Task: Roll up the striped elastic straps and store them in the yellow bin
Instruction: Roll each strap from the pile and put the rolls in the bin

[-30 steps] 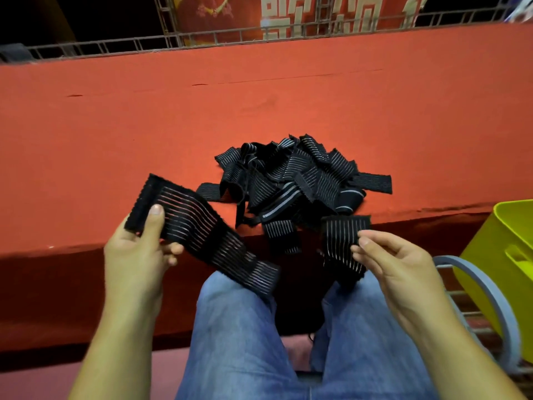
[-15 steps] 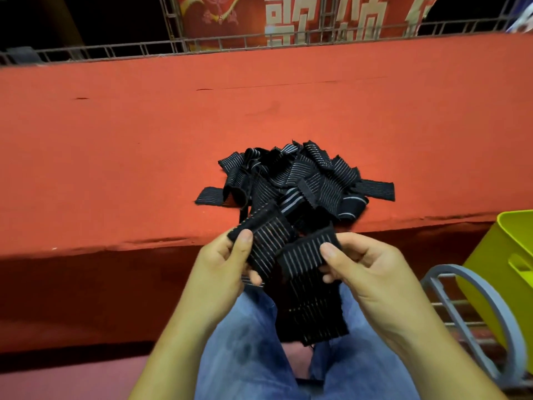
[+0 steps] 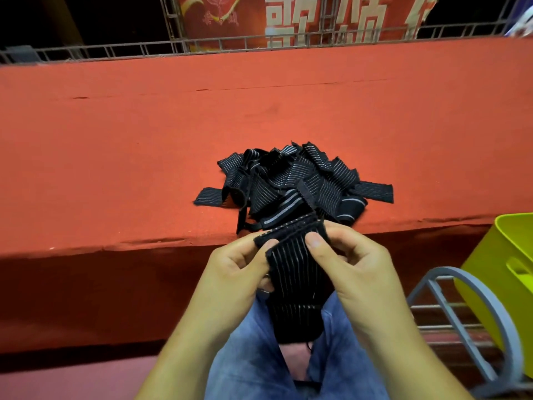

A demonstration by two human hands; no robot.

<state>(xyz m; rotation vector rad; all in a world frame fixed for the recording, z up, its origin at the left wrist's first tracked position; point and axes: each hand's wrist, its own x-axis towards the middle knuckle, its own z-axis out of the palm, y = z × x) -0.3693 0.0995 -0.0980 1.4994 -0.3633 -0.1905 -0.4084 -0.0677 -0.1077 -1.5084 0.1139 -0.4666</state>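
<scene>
Above the lap [image 3: 253,359], left grip [image 3: 233,272] and right grip [image 3: 354,267] pinch one striped strap [image 3: 291,269], one heap [image 3: 288,180] behind, one yellow bin [image 3: 496,255] rightward.

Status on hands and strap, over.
One striped strap pinched at top edge by left hand and right hand, tail hanging over lap. Not yet rolled; pile on red table; yellow bin at right, grey rack beside it.

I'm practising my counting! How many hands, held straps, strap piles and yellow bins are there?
Hands: 2, the left hand and right hand
Held striped strap: 1
Pile of striped straps: 1, too tangled to count singly
Yellow bin: 1
Total: 5
</scene>
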